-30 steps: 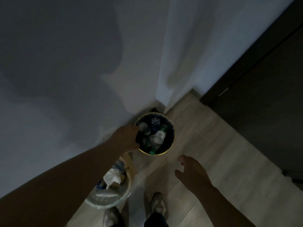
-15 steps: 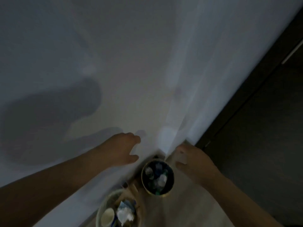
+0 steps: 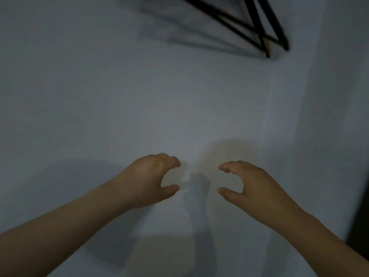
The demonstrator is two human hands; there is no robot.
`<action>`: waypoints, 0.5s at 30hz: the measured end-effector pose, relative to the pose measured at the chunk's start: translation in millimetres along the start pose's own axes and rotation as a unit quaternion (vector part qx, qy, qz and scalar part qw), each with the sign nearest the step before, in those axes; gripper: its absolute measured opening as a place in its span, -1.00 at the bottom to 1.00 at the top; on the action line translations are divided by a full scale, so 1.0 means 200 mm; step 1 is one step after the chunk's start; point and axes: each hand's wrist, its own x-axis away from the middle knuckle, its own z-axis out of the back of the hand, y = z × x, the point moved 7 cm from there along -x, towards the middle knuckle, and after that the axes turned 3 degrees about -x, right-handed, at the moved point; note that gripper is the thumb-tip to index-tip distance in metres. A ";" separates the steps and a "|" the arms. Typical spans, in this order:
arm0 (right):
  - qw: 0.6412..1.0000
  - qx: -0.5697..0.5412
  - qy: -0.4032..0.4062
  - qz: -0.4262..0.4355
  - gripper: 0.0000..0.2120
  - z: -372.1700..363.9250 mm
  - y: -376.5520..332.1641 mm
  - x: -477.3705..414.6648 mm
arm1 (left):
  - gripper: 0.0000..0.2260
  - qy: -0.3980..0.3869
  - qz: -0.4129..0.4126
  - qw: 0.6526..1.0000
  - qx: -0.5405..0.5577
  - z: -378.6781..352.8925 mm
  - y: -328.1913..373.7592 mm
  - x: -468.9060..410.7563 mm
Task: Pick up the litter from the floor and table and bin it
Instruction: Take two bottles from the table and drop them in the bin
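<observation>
Both hands hold nothing. My left hand point(image 3: 148, 180) sits low at about 7 o'clock, and my right hand point(image 3: 251, 186) sits low at about 5 o'clock. On each one the fingers point(image 3: 171, 161) bend over in a loose curl and the thumb points in under them. They look like two letter C shapes that face each other. A gap of bare wall shows between them, so they are near but apart. I cannot tell if they touch the wall. Their soft shadows lie on it.

All I see ahead is a pale wall point(image 3: 119, 96). Up at 1 o'clock some thin black rods point(image 3: 263, 37) cross in a pointy shape and throw a grey shadow. At 4 o'clock, by the edge, runs a dark strip point(image 3: 359, 226). I cannot tell what it is.

No litter is in sight, and no bin, floor or table. They are outside my view, so I cannot say where they are.

Since I cannot see the litter, I can only guess how it will feel. I think most litter is light. Paper would be soft and would squash, so I could pinch it anywhere. A bottle would be smooth and could slip, so I would wrap my fingers round its middle.

No words, labels or brand names can be read anywhere.
</observation>
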 end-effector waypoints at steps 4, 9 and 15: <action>0.996 -0.034 0.010 0.087 -0.56 0.11 -0.11 -0.11 | -0.54 0.044 0.077 0.996 -0.021 0.22 0.00 0.09; 0.981 -0.088 0.002 0.172 -0.58 0.07 -0.30 -0.16 | -0.52 0.034 0.181 0.981 -0.068 0.37 -0.03 0.39; 0.953 -0.132 -0.029 0.273 -0.56 -0.03 -0.75 -0.11 | -0.53 0.035 0.301 0.943 -0.138 0.66 -0.07 0.86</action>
